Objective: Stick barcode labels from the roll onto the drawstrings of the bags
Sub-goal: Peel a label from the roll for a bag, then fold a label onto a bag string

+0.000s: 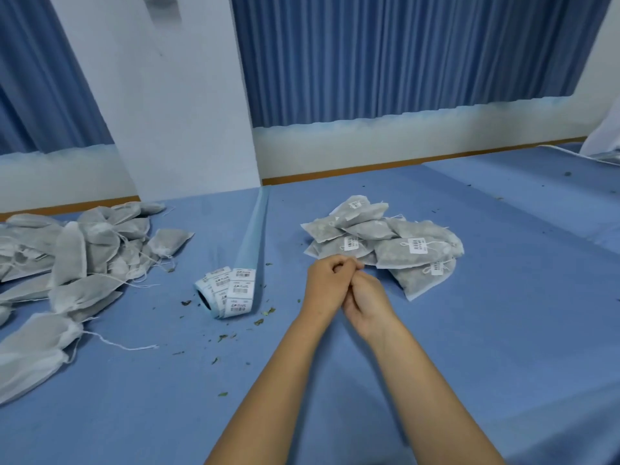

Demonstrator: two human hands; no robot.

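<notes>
The roll of barcode labels [224, 293] lies on its side on the blue-covered bench [503, 330]. Its dark core opening faces left and toward the person, and printed labels show on its outer turn. Its backing strip [255, 229] runs straight away toward the wall. Further left lies a loose heap of unlabelled bags [84, 250], drawstrings trailing. To the right, a tighter pile of labelled bags [396, 243] shows white barcode tags.

Between roll and labelled pile, the left hand [323, 285] and right hand [367, 302] meet, fingers curled into one another, just in front of the nearest labelled bag. Whether they pinch a label or a drawstring, or only clasp each other, I cannot tell: nothing shows between the fingers.

The roll lies to the left of both hands, level with them, so the left hand is nearer. A reach for the next label would likely go sideways across the leaf crumbs [265, 313], meeting the roll's labelled face.
</notes>
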